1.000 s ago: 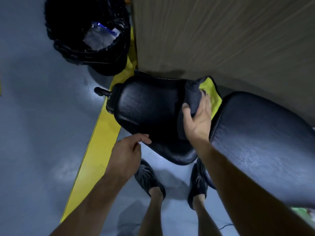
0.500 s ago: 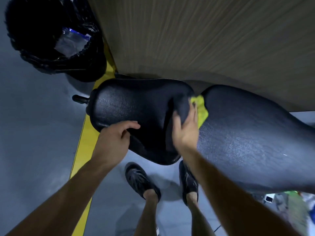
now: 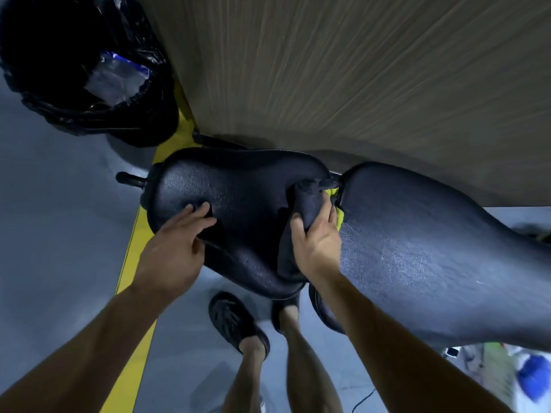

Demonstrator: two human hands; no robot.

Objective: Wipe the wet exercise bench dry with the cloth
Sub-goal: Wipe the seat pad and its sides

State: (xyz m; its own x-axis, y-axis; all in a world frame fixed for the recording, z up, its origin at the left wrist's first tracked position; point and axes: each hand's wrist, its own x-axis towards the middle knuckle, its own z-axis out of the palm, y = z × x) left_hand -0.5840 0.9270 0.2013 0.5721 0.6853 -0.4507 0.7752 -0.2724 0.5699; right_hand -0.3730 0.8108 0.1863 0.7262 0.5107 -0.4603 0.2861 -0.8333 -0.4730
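The exercise bench (image 3: 244,204) lies across the middle of our view, its black seat pad on the left and the longer back pad (image 3: 432,248) running off to the right, along a wood-grain wall (image 3: 343,70) on the far side. Our right hand (image 3: 317,238) grips the dark cloth (image 3: 307,201) with its yellow-green side, pressed at the gap between the two pads. Our left hand (image 3: 176,245) rests on the seat pad with fingers spread and only lightly bent, holding nothing. A black-lined bin (image 3: 74,70) stands far left on the grey floor (image 3: 53,234).
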